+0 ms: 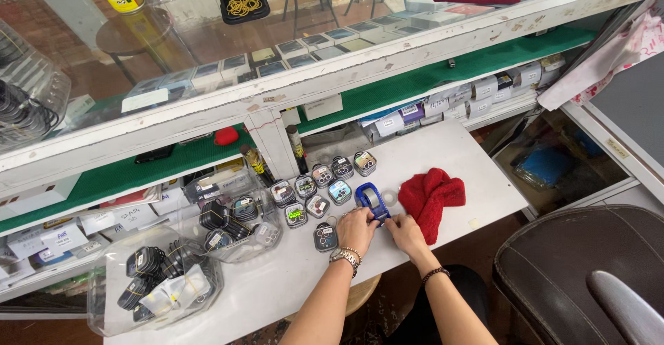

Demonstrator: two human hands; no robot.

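Observation:
Both my hands meet at the near end of a blue tape dispenser (371, 200) on a white work shelf (456, 158). My left hand (355, 229), with a metal watch and bead bracelet at the wrist, rests beside a small square case (325, 237). My right hand (405, 234) pinches at the dispenser's end; whether it holds tape I cannot tell. Several small clear cases (321, 186) with round lens covers lie in rows behind the dispenser. A red cloth (430, 197) lies just right of my right hand.
Two clear plastic tubs (155, 279) of bundled cases stand at the left. A glass display counter (290, 47) with boxed goods rises behind, with green-lined shelves (429, 75) below it. A dark padded chair (581, 269) stands at the right, and a wooden stool (363, 293) sits below me.

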